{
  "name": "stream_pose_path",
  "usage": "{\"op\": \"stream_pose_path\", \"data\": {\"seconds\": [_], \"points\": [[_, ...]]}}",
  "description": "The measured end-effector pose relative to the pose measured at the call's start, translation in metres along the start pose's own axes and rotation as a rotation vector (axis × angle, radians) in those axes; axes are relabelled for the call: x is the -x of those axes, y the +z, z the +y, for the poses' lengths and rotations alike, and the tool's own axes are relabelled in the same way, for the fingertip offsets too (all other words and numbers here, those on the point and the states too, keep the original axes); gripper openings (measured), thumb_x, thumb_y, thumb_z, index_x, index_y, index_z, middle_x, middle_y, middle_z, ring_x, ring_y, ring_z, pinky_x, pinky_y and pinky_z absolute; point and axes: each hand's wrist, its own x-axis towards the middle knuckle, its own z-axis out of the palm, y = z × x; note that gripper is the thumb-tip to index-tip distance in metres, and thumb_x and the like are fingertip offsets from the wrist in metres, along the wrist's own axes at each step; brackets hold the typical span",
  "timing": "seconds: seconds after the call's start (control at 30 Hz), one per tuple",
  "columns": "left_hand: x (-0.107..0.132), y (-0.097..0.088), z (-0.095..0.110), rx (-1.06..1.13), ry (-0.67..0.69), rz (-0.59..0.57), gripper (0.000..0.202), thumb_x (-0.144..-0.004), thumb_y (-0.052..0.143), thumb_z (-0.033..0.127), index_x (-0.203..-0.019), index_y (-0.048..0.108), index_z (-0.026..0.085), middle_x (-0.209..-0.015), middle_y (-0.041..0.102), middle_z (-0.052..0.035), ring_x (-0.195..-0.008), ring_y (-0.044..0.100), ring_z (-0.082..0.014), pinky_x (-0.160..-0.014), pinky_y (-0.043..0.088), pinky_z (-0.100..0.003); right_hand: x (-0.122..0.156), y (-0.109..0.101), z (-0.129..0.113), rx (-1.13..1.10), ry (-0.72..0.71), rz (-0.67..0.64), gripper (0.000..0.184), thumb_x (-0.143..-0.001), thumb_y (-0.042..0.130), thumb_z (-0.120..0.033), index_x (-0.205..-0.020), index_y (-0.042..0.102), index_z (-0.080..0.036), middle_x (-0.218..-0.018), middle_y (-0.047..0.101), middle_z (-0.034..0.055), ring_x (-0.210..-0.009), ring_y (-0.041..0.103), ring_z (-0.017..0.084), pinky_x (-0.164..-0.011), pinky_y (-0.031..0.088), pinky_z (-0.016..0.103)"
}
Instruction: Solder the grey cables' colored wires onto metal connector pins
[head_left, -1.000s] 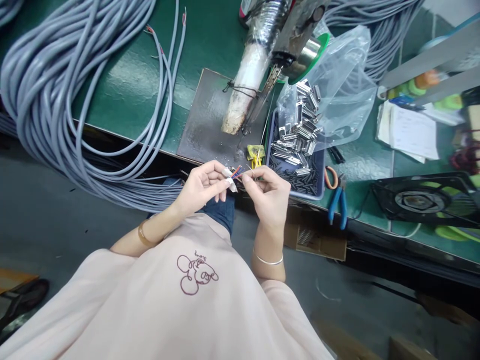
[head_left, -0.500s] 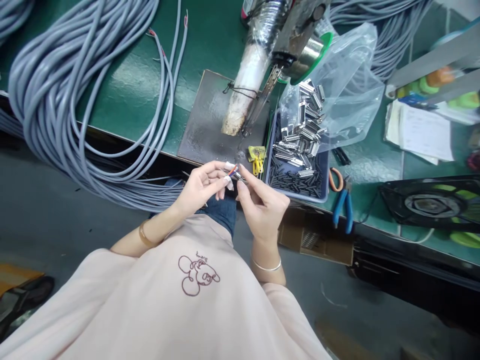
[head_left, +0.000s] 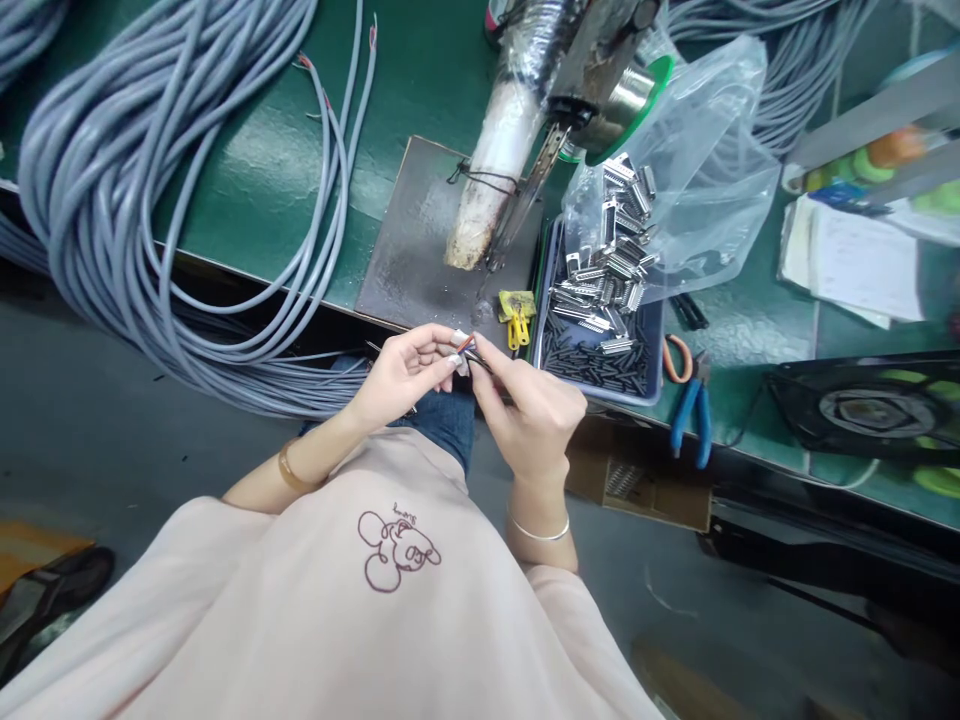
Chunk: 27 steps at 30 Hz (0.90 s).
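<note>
In front of my waist, my left hand (head_left: 401,375) is closed in a pinch, with white material at its fingertips. Thin coloured wires (head_left: 466,345), red and blue among them, stick out between its thumb and forefinger. My right hand (head_left: 529,410) is also closed, its thumb and forefinger at the free ends of these wires. A dark sliver shows by the right fingertips, too small to name. Just beyond the hands lie a yellow clip-like piece (head_left: 517,322) and a dark square board (head_left: 412,230) on the green bench.
A blue tray (head_left: 654,385) holds metal connectors (head_left: 619,260) and small black tubes (head_left: 592,360). Cutters (head_left: 691,415) lie right of it. A solder spool (head_left: 630,105) and a wrapped holder (head_left: 502,130) stand behind. Grey cable coils (head_left: 97,200) hang over the bench's left edge.
My right hand has shifted slightly to the right, its fingers more closed together. The wires' visible part has moved a little; my left hand stays almost in place.
</note>
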Motion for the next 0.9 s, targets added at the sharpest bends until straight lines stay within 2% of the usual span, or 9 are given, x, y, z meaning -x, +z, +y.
{"op": "stream_pose_path", "data": {"seconds": [0.1, 0.2, 0.3, 0.47, 0.57, 0.7, 0.77, 0.9], "points": [[0.000, 0.000, -0.001, -0.025, -0.002, 0.011, 0.037, -0.079, 0.085, 0.039, -0.100, 0.070, 0.013, -0.077, 0.070, -0.0009, -0.059, 0.062, -0.0063, -0.059, 0.054, -0.017, 0.000, -0.003, 0.001, 0.136, -0.116, -0.003, 0.018, -0.098, 0.061, -0.018, -0.107, 0.077, -0.015, -0.053, 0.057, -0.0046, -0.047, 0.042, 0.007, -0.053, 0.035, 0.024], [0.000, -0.002, -0.001, -0.058, -0.010, 0.007, 0.039, -0.080, 0.084, 0.042, -0.101, 0.070, 0.013, -0.081, 0.071, -0.0025, -0.059, 0.062, -0.0068, -0.061, 0.055, -0.019, 0.001, -0.006, 0.003, 0.194, -0.200, -0.030, 0.017, -0.097, 0.063, -0.017, -0.104, 0.078, -0.018, -0.052, 0.053, -0.0055, -0.048, 0.038, 0.008, -0.054, 0.032, 0.025], [-0.001, -0.004, -0.001, -0.071, -0.002, -0.003, 0.037, -0.081, 0.083, 0.043, -0.096, 0.067, 0.014, -0.082, 0.071, -0.0028, -0.063, 0.064, -0.0078, -0.063, 0.056, -0.019, 0.001, -0.007, 0.004, 0.180, -0.262, -0.047, 0.017, -0.096, 0.063, -0.016, -0.105, 0.078, -0.019, -0.051, 0.049, -0.0062, -0.049, 0.035, 0.008, -0.054, 0.030, 0.026], [0.000, -0.007, 0.003, -0.054, 0.077, -0.056, 0.028, -0.085, 0.081, 0.036, -0.090, 0.064, 0.015, -0.083, 0.071, -0.0031, -0.076, 0.069, -0.0096, -0.075, 0.057, -0.018, 0.004, -0.005, 0.002, 0.063, -0.349, -0.064, 0.014, -0.095, 0.064, -0.012, -0.102, 0.076, -0.013, -0.050, 0.046, -0.0070, -0.050, 0.033, 0.009, -0.053, 0.028, 0.027], [0.002, -0.008, 0.007, -0.039, 0.129, -0.090, 0.022, -0.088, 0.078, 0.032, -0.089, 0.064, 0.015, -0.083, 0.074, -0.0040, -0.076, 0.070, -0.0101, -0.075, 0.057, -0.020, 0.008, -0.005, -0.001, -0.028, -0.297, -0.021, 0.013, -0.096, 0.063, -0.014, -0.100, 0.075, -0.015, -0.052, 0.051, -0.0065, -0.049, 0.040, 0.007, -0.052, 0.032, 0.026], [0.005, -0.008, 0.008, -0.062, 0.138, -0.062, 0.025, -0.085, 0.080, 0.035, -0.086, 0.064, 0.016, -0.083, 0.075, -0.0054, -0.075, 0.073, -0.0131, -0.075, 0.060, -0.024, 0.010, -0.005, -0.005, -0.166, -0.062, 0.125, 0.010, -0.095, 0.066, -0.018, -0.100, 0.072, -0.025, -0.065, 0.067, -0.0043, -0.053, 0.058, 0.008, -0.051, 0.044, 0.022], [0.005, -0.007, 0.007, -0.074, 0.130, -0.044, 0.027, -0.084, 0.081, 0.038, -0.085, 0.065, 0.016, -0.083, 0.075, -0.0055, -0.075, 0.073, -0.0134, -0.075, 0.060, -0.024, 0.009, -0.004, -0.006, -0.192, 0.002, 0.133, 0.012, -0.092, 0.070, -0.019, -0.102, 0.071, -0.027, -0.074, 0.072, -0.0029, -0.058, 0.065, 0.010, -0.052, 0.050, 0.022], [0.006, -0.006, 0.006, -0.111, 0.107, -0.013, 0.031, -0.079, 0.085, 0.042, -0.082, 0.067, 0.016, -0.081, 0.071, -0.0044, -0.076, 0.070, -0.0127, -0.077, 0.059, -0.023, 0.005, 0.001, -0.011, -0.160, -0.007, 0.090, 0.014, -0.088, 0.074, -0.018, -0.100, 0.069, -0.025, -0.081, 0.075, -0.0009, -0.065, 0.069, 0.010, -0.058, 0.054, 0.021]]}}
